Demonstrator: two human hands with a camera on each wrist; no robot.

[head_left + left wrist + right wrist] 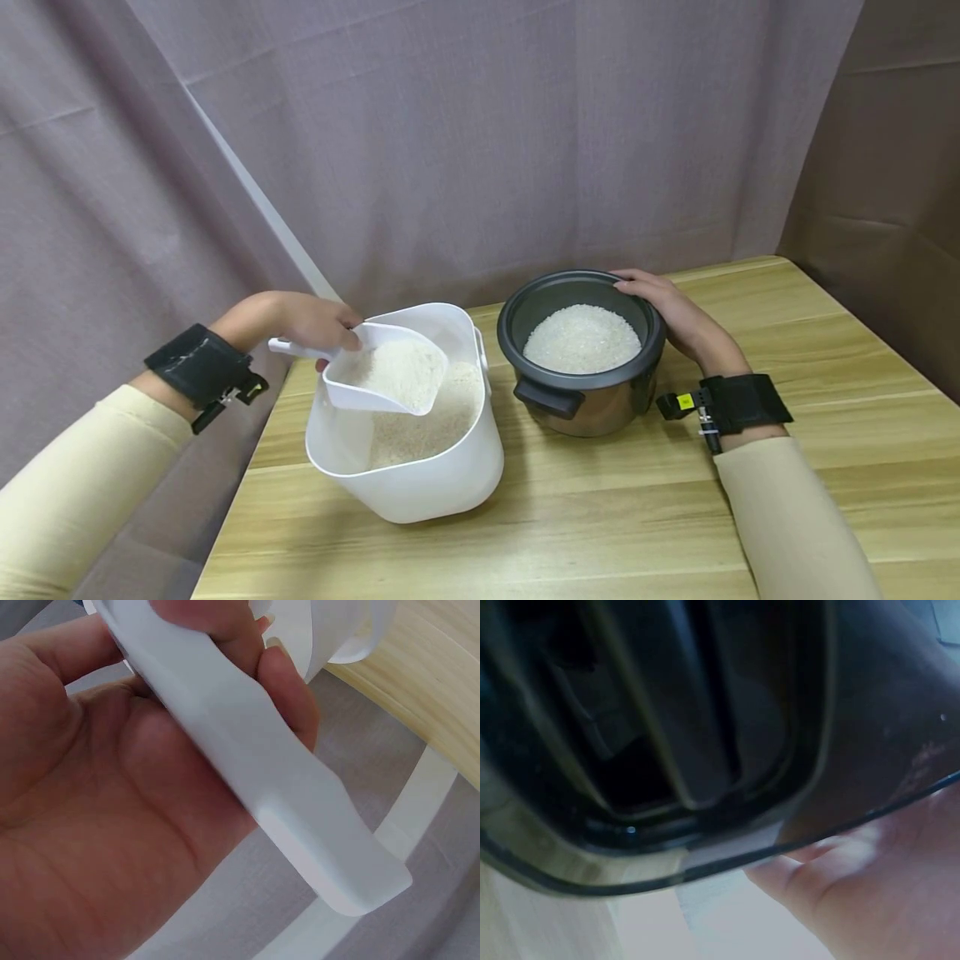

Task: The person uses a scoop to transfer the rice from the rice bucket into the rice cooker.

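Now: one scoop (386,375) | one tub (420,475) | one cooker (581,350) | two hands

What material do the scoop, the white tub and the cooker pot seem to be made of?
Scoop: probably plastic, matte white, smoothly moulded handle. Tub: likely the same plastic, with thick rounded walls. Pot: apparently metal, shiny reflective sides with a dark rim; its side handle looks like black plastic.
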